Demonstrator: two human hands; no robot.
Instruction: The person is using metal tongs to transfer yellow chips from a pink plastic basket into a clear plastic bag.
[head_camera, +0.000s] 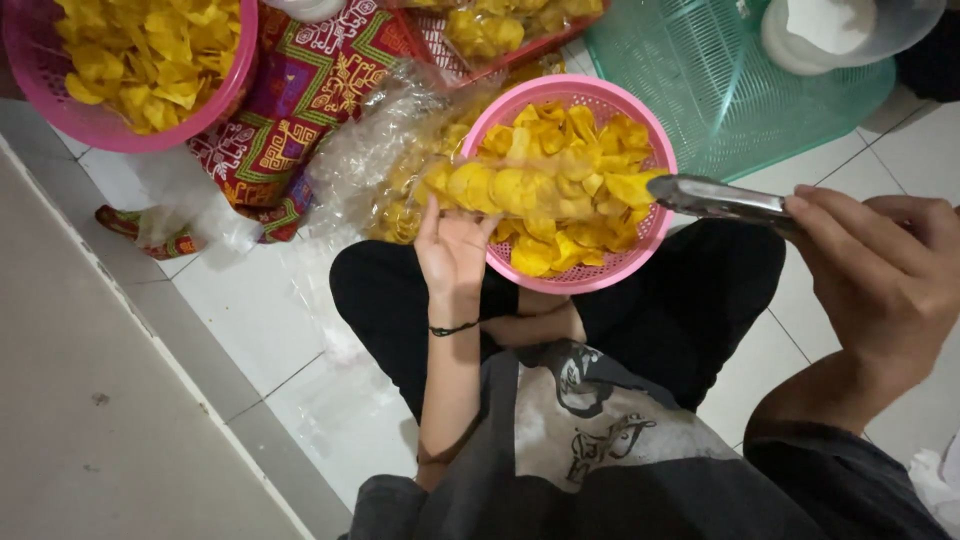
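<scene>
A pink plastic basket (600, 272) full of yellow chips (570, 190) rests on my lap. My left hand (452, 250) holds a clear plastic bag (500, 185) with a row of chips in it, stretched over the basket's left side. My right hand (880, 275) grips metal tongs (718, 198), whose tips reach the basket's right rim and touch a chip there.
A second pink basket of chips (130, 60) sits at the top left on a red patterned cloth (300, 90). Clear bags of chips (390, 160) lie beside it. A green plastic tray (700, 80) and a white-lidded container (830, 30) are at the top right. White floor tiles surround me.
</scene>
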